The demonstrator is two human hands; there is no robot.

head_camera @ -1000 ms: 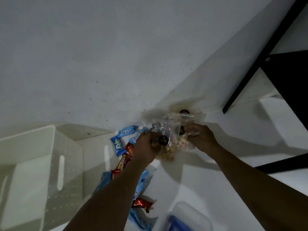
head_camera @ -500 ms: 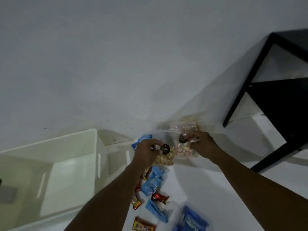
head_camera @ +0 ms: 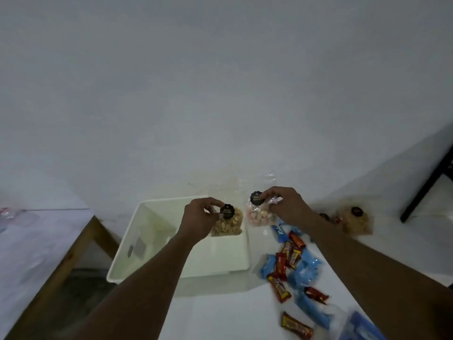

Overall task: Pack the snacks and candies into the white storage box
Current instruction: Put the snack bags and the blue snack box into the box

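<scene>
Two bags are held and none appears packed yet: the left hand [head_camera: 199,218] pinches the nut bag [head_camera: 228,225] over the open box [head_camera: 171,276], the right hand [head_camera: 288,206] pinches the candy bag [head_camera: 259,215] just beside its rim, and the wrapped bars [head_camera: 291,260] and another bag [head_camera: 356,220] on the table are left to load.

Open from above across most of the white storage box [head_camera: 144,224], blocked only at its far right corner by the left hand [head_camera: 198,217] gripping a nut bag [head_camera: 229,225]. Crowded just right of the box by scattered candy wrappers [head_camera: 304,268], with the right hand [head_camera: 286,206] and its pink sweet bag [head_camera: 259,217] above them; bare along the table [head_camera: 220,315] in front.
</scene>
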